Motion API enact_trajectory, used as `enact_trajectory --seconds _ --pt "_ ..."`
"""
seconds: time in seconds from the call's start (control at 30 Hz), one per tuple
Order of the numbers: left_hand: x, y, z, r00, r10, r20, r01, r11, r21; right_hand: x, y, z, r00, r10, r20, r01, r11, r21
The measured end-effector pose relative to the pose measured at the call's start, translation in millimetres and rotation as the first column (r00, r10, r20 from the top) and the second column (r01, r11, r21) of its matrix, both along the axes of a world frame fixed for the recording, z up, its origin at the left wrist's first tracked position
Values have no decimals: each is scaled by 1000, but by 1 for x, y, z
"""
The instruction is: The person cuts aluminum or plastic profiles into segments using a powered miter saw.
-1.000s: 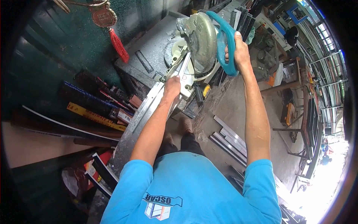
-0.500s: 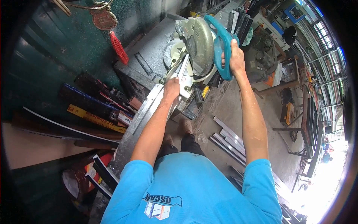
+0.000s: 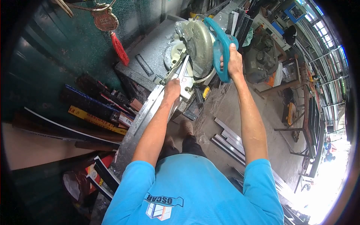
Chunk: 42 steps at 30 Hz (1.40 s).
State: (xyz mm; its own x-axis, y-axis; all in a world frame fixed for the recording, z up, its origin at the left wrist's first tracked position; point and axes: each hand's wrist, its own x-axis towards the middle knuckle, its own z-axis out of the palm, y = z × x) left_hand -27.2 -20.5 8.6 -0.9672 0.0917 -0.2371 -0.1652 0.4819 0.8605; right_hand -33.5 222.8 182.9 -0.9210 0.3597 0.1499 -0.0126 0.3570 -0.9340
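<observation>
My right hand (image 3: 234, 63) is wrapped round the teal handle (image 3: 224, 47) of a miter saw, with the thumb along its top. The saw's rounded grey-beige guard (image 3: 199, 48) covers most of the blade, so its edge is hidden. My left hand (image 3: 172, 89) is closed on a pale metal profile (image 3: 183, 69), which lies against the saw's fence and points toward the guard. Beneath it is the saw's light base (image 3: 186, 83). Behind my left hand runs a long metal rail (image 3: 146, 108) along the bench.
Several metal profiles (image 3: 229, 141) lie on the floor to the right of my feet. A dusty bench (image 3: 150, 52) carries the saw. Boxes and strips (image 3: 97, 119) are stacked at left, below a hanging red tassel (image 3: 119, 48). A metal-framed table (image 3: 307, 131) stands at right.
My right hand and the saw handle have shifted slightly left and down in view. My left hand stays on the metal profile in nearly the same place.
</observation>
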Motion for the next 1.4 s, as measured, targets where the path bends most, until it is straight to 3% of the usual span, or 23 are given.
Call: enact_trajectory --seconds 0.07,0.17,0.27,0.67,0.73,0.77,0.83,0.97,1.03,1.4 --pt "1 0 3 999 3 -42 -4 1000 -22 2 -1 0 1000 -4 -3 4 1000 6" --pt "0 0 2 999 10 37 -11 1000 26 3 -2 0 1000 -13 3 13 1000 10" --pt "2 0 3 995 -17 -95 10 997 -71 4 -2 -1 1000 -16 -1 16 999 30" --pt "2 -3 4 1000 20 0 -20 1000 -8 -1 4 -5 1000 16 -7 -16 1000 -4" --pt "8 -12 6 993 -28 114 8 985 171 -4 6 4 998 48 42 -48 999 17" --pt "14 -17 5 993 -29 111 10 986 168 -7 6 10 998 47 38 -47 999 15" --pt "32 -32 0 931 -48 362 -154 847 509 -13 3 31 993 46 105 -40 998 -54" --pt "63 -67 -13 905 -201 375 -76 791 607 -34 7 68 982 114 151 -96 988 -125" --pt "80 -79 2 866 -267 424 -133 693 708 -44 7 84 980 124 158 -102 985 -140" --pt "118 -98 19 873 -302 382 -108 646 756 -62 2 114 975 91 203 -86 996 -31"
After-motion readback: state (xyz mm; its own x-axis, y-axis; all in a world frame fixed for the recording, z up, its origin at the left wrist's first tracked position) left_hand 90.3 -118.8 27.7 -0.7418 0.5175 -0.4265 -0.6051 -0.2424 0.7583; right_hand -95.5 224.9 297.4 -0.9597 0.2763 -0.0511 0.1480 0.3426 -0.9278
